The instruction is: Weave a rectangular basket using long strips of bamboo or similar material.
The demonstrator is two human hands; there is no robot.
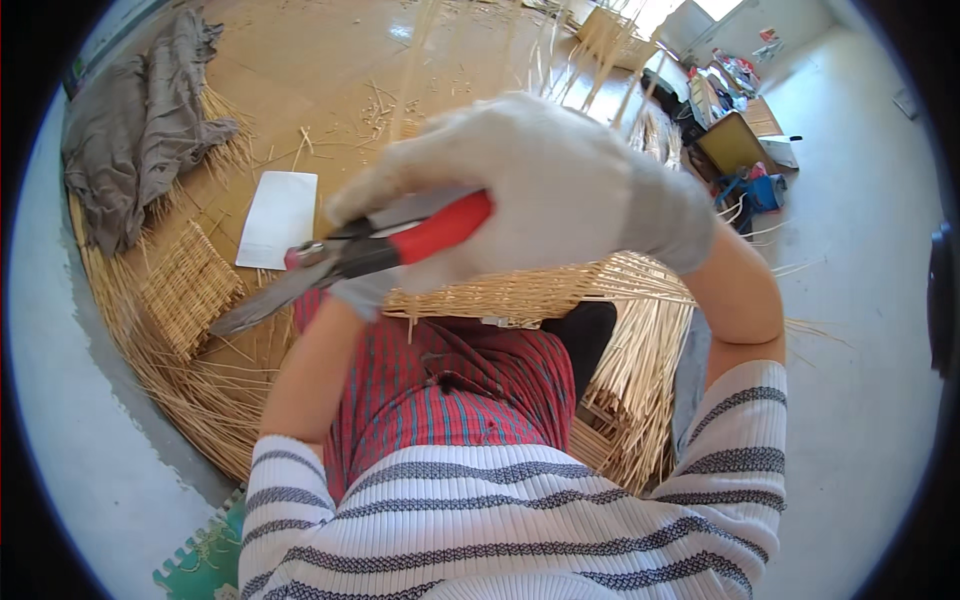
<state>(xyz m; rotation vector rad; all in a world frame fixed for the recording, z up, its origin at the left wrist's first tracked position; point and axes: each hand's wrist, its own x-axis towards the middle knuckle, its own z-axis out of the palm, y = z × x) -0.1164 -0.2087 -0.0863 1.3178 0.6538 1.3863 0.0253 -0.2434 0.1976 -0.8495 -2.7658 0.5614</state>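
My right hand (530, 185), in a pale work glove with a grey cuff, is raised in front of my lap and slightly smeared by motion. It is closed around pruning shears (440, 228) with red and black handles, whose grey blades point down to the left. Behind the shears, only the glove cuff of my left hand (362, 296) shows; its fingers are hidden. Across my lap, below the right hand, lies a woven wicker piece (500, 298). Long unwoven strands rise from its far side and spread out on the right.
A small woven panel (192, 288) lies at the left beside long loose stalks (150, 370). Beyond it are a white sheet (277, 220) and a crumpled grey cloth (140, 130). A bundle of stalks (640, 390) lies right of my lap. Boxes and a blue object (765, 192) stand far right.
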